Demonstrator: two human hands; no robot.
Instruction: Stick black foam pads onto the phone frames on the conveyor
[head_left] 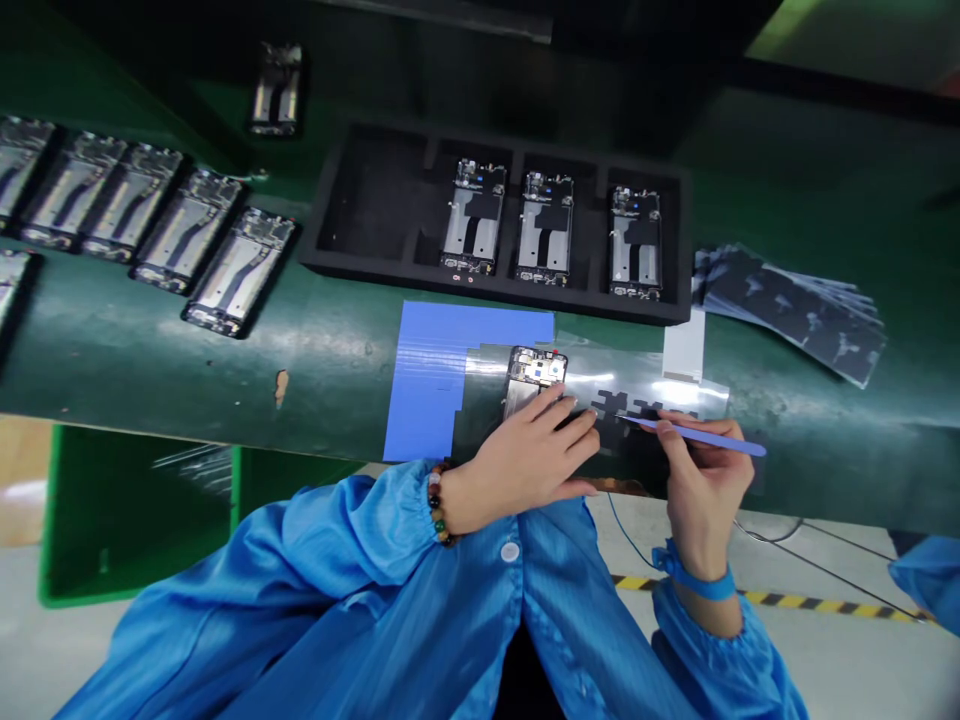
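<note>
Phone [528, 384] on bench [337, 395], partly under left hand [525, 452], fingers loosely spread; tweezers [720, 440] pinched in right hand [703, 485].
Likely stiff, light, fragile at bared board [541, 368]; best gripped by side edges.

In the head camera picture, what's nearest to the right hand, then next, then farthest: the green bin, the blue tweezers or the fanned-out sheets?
From the right hand:
1. Blue tweezers: held in its fingers.
2. Fanned-out sheets: on the table, farther forward and to the right.
3. Green bin: far over to the left.
</note>
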